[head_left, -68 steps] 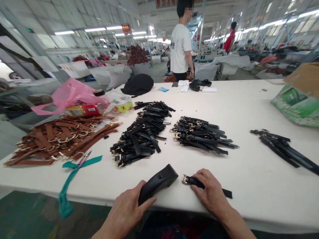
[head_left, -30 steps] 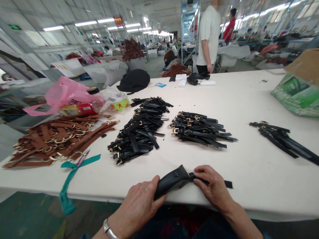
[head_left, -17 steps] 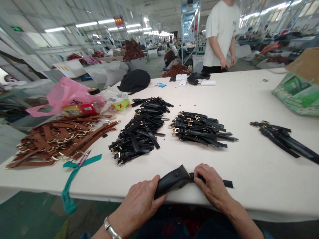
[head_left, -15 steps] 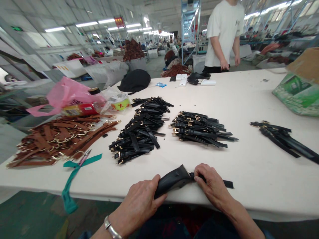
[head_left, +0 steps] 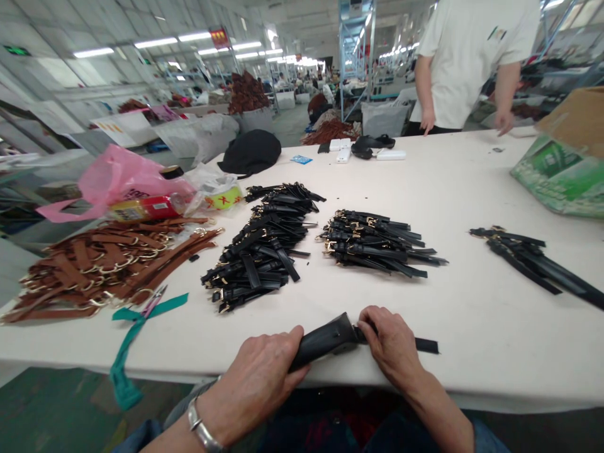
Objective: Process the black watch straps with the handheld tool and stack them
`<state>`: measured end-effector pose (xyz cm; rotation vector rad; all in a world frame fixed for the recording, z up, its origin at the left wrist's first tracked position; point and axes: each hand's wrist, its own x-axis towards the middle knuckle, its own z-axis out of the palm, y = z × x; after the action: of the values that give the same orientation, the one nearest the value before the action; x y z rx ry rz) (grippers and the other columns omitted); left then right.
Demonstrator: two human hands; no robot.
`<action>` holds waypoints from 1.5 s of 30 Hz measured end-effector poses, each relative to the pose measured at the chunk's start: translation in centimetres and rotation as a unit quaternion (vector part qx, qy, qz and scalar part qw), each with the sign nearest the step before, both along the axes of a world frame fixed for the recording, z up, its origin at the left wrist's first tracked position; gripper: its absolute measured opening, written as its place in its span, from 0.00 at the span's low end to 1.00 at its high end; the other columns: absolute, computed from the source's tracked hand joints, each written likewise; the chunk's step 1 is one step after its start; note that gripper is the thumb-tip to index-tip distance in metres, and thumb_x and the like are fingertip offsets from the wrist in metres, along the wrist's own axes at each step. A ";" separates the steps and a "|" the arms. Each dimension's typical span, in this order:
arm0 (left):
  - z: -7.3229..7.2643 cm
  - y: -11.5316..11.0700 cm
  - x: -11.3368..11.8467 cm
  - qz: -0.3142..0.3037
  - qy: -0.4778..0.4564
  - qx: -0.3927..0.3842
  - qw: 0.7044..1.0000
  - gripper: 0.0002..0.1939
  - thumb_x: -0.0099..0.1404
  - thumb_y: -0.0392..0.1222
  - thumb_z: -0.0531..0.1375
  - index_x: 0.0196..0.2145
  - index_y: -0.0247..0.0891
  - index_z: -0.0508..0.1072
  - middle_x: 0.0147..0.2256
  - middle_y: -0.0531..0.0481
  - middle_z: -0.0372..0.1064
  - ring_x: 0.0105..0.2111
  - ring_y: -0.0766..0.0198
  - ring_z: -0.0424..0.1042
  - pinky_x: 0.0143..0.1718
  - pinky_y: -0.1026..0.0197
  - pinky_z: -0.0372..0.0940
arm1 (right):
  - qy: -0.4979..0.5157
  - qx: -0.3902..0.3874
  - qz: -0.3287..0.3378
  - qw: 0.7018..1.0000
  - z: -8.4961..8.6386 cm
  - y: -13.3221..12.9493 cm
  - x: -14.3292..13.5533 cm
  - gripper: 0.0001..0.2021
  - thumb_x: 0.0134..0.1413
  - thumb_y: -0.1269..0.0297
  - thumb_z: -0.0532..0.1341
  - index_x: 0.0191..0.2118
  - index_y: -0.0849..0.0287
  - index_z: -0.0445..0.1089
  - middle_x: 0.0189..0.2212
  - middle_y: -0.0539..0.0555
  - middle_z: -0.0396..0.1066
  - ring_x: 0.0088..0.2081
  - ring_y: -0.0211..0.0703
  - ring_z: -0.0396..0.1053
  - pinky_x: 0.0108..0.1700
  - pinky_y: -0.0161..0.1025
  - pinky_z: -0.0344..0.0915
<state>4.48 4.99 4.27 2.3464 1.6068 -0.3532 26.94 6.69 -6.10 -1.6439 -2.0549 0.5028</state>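
One strap [head_left: 427, 345] lies crosswise, pinched by the right hand [head_left: 389, 343]; left hand [head_left: 262, 380] grips a tool [head_left: 323, 343] at the strap's left end

Four strap groups are spread across the table [head_left: 495, 327] from left to right: a leftmost pile [head_left: 89, 255], a second pile [head_left: 267, 242], a third pile [head_left: 377, 244] and a rightmost bundle [head_left: 523, 259]. Nearer, a handheld tool [head_left: 323, 343] is held in the left hand [head_left: 264, 374], a single strap [head_left: 427, 345] in the right hand [head_left: 391, 343]. Scissors [head_left: 153, 302] are laid across a ribbon [head_left: 125, 365], near left. A plastic bag [head_left: 113, 176] is placed behind the leftmost pile, a cap [head_left: 252, 153] farther back, a large package [head_left: 566, 167] at far right.
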 end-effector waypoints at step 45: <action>1.2 2.6 1.2 -0.044 0.036 -0.004 0.998 0.14 0.59 0.51 0.53 0.39 0.42 0.66 0.33 0.47 0.72 0.35 0.55 0.71 0.33 0.59 0.62 | 0.174 -0.066 0.074 0.980 0.3 -0.1 2.8 0.16 0.42 0.73 0.59 0.40 0.54 0.64 0.36 0.50 0.68 0.38 0.42 0.65 0.41 0.39 0.60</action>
<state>5.65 7.62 5.46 2.4304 1.5327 -0.4658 29.70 6.56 -5.75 -1.3605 -1.9199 0.9266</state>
